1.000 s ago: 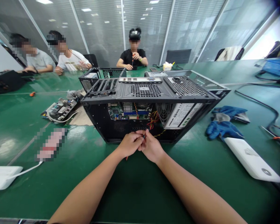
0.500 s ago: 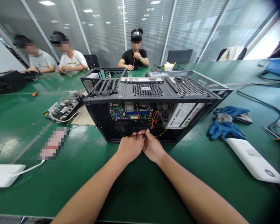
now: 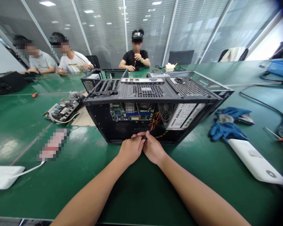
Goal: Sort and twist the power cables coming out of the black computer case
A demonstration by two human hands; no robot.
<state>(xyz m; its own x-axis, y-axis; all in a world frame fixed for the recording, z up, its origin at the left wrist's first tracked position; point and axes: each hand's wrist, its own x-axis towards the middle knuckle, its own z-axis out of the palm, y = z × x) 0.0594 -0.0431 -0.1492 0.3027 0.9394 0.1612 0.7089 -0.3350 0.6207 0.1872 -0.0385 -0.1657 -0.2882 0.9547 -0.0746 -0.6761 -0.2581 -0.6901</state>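
Several coloured wires (image 3: 156,120) run inside the computer case (image 3: 125,91) towards its lower near edge, where our left hand (image 3: 131,149) and right hand (image 3: 154,150) meet, apparently pinching them. We judge this to be wire handling; the next move calls for a steady grip and enough slack.

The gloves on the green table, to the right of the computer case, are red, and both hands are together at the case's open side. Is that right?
Not quite: the gloves are blue with pale grey parts, not red, as the head view shows. They do lie on the green table to the right of the computer case, and the left hand and right hand are together at its open side.
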